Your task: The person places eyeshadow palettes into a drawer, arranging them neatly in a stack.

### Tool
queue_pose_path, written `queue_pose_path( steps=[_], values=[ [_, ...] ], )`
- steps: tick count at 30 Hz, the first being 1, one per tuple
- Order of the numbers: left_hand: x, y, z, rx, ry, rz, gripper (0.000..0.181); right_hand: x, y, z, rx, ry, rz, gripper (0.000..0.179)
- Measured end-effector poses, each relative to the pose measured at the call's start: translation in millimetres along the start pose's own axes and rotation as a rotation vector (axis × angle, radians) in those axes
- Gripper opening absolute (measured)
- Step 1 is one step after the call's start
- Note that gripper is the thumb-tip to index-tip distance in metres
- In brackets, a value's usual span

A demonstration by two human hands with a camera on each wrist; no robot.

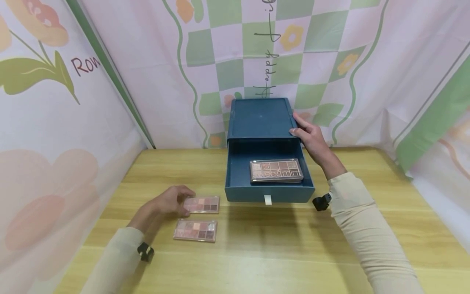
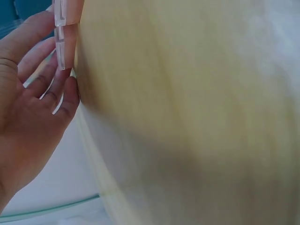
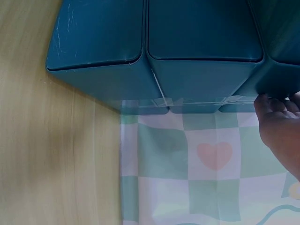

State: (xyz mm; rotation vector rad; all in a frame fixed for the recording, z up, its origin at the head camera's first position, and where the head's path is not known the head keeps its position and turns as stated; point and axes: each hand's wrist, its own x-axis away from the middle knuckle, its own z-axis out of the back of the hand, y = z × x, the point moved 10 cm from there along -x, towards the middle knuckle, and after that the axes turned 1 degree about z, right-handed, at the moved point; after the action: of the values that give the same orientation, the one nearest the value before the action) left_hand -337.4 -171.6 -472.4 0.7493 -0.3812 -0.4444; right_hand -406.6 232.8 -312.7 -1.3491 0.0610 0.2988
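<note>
My left hand (image 1: 170, 201) grips the left end of a pink eyeshadow palette (image 1: 203, 204) on the table. A second, similar palette (image 1: 195, 230) lies just nearer to me. In the left wrist view, clear palette edges (image 2: 60, 49) show at the fingertips of the left hand (image 2: 35, 89). My right hand (image 1: 312, 139) holds the top right edge of a dark blue drawer box (image 1: 261, 118), thumb on top. Its top drawer (image 1: 269, 194) is pulled out, with a lettered palette (image 1: 276, 170) inside, apparently over another. The right wrist view shows the right hand (image 3: 281, 119) against the box.
Below the open drawer, more blue drawer units (image 3: 201, 37) are stacked down to the wooden table (image 1: 257, 261). A white pull tab (image 1: 268, 200) hangs at the drawer front. A patterned curtain (image 1: 205, 61) stands right behind the box, and others flank the table.
</note>
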Motion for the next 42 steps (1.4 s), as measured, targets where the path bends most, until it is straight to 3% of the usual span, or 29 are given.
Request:
queue_pose_path(
  steps=[16, 25, 42],
  values=[
    [0.1, -4.4, 1.3, -0.057, 0.015, 0.048, 0.058, 0.9, 0.6, 0.6, -0.009, 0.002, 0.0, 0.066],
    [-0.3, -9.6, 3.9, -0.029, 0.028, 0.101, 0.056, 0.7, 0.7, 1.4, 0.003, -0.002, 0.002, 0.066],
    [1.0, -6.1, 11.2, -0.018, 0.048, 0.09, 0.059, -0.3, 3.1, 0.5, 0.014, -0.006, -0.018, 0.066]
  ],
)
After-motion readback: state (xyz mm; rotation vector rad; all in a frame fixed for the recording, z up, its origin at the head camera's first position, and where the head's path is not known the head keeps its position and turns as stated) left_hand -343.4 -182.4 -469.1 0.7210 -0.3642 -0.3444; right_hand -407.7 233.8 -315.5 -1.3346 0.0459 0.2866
